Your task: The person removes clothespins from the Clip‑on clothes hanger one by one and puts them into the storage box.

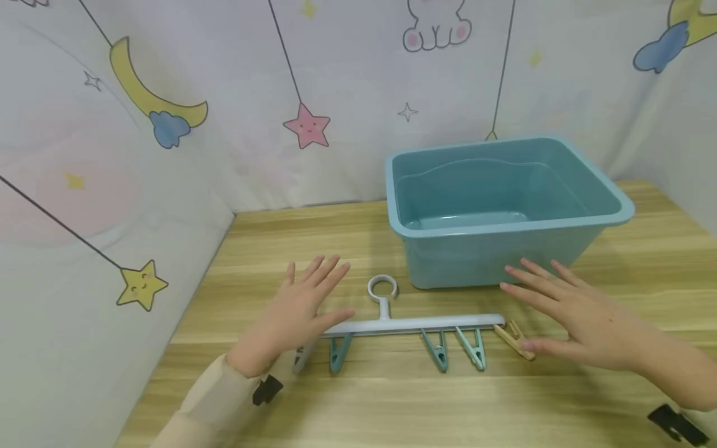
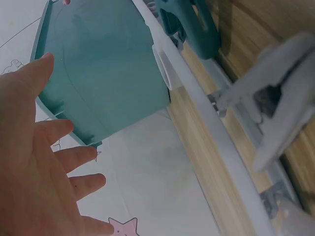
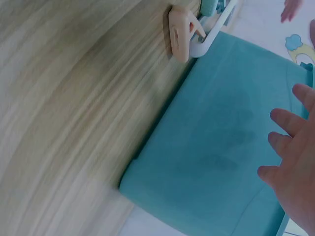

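A pale grey clip hanger (image 1: 414,325) lies on the table with its round hook (image 1: 383,287) pointing away from me. Several clothespins hang off its near side: a grey one (image 2: 280,98) at the left, dark teal ones (image 1: 339,352), a mint one (image 1: 473,348) and a tan one (image 1: 514,341) at the right end. My left hand (image 1: 299,311) hovers over the hanger's left end, fingers spread and holding nothing. With fingers spread too, my right hand (image 1: 588,314) is held near the tan clothespin and in front of the blue tub (image 1: 476,255), also holding nothing.
The blue tub stands at the back right of the wooden table (image 1: 291,236), its inside bare in the head view. Behind and to the left hangs a white cloth (image 1: 347,168) printed with stars and moons.
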Demonstrator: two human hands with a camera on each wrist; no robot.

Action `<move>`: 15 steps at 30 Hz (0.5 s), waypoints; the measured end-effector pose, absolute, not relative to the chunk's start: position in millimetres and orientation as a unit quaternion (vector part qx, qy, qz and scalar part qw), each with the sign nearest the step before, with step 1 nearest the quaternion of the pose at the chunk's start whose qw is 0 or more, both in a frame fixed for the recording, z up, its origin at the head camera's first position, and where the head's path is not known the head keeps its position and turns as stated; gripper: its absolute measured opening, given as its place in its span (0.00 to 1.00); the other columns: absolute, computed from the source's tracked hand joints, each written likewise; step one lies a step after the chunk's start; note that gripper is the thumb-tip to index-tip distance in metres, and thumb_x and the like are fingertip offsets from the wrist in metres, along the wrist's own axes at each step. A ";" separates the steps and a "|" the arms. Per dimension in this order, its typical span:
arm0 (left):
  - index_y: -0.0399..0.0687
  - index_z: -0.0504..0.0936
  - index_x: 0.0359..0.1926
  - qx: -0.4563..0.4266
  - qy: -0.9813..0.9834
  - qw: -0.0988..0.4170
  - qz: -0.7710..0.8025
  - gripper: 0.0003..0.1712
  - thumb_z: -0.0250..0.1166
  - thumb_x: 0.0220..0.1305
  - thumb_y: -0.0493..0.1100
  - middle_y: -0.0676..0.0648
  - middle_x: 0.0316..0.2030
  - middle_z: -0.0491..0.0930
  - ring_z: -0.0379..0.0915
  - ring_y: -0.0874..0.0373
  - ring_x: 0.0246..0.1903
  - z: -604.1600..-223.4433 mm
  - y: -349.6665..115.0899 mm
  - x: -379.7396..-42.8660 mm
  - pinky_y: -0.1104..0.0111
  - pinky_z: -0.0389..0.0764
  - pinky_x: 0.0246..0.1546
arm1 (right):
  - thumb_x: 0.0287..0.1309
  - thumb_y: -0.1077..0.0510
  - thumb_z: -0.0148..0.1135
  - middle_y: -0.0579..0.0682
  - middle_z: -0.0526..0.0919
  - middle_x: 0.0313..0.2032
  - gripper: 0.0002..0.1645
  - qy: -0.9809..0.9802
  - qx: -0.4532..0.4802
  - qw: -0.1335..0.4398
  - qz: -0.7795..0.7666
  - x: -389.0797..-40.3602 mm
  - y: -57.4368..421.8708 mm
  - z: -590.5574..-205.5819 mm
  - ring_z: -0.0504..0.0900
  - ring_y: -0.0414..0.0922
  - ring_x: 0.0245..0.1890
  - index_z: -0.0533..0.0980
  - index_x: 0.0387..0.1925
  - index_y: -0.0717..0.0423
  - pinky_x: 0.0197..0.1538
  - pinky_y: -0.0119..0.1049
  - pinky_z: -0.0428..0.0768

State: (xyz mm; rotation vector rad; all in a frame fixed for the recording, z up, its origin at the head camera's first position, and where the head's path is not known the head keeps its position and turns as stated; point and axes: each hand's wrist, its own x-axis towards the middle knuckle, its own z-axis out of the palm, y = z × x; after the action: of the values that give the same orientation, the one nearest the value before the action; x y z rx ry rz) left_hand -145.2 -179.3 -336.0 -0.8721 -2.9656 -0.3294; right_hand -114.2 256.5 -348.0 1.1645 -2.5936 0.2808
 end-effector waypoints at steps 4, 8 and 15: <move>0.57 0.55 0.74 -0.289 -0.949 0.014 -0.125 0.43 0.52 0.66 0.69 0.46 0.73 0.55 0.45 0.46 0.73 -339.3 -172.2 -147.7 0.36 0.39 0.66 | 0.49 0.43 0.72 0.52 0.62 0.70 0.50 -0.891 0.407 0.152 0.128 -115.4 253.9 -349.8 0.47 0.42 0.74 0.61 0.71 0.48 0.73 0.30 0.37; 0.56 0.58 0.73 -0.291 -0.946 0.005 -0.143 0.42 0.53 0.65 0.68 0.47 0.71 0.58 0.49 0.46 0.72 -341.7 -165.2 -149.8 0.37 0.43 0.66 | 0.48 0.47 0.74 0.56 0.66 0.67 0.49 -0.892 0.393 0.152 0.165 -115.0 251.6 -350.6 0.57 0.48 0.71 0.63 0.70 0.50 0.69 0.21 0.42; 0.51 0.62 0.71 -0.281 -0.945 -0.011 -0.165 0.40 0.57 0.66 0.64 0.44 0.69 0.63 0.57 0.46 0.68 -350.2 -157.6 -148.8 0.39 0.55 0.64 | 0.50 0.51 0.73 0.56 0.71 0.63 0.45 -0.909 0.339 0.125 0.206 -109.0 246.0 -353.3 0.73 0.57 0.58 0.64 0.69 0.51 0.60 0.12 0.50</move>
State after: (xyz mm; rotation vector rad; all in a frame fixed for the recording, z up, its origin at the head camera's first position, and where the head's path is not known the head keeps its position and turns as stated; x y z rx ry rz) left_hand -148.8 -157.6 -350.2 -0.8902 -2.9902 -0.5227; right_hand -109.0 246.0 -353.3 0.9879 -2.6489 0.6004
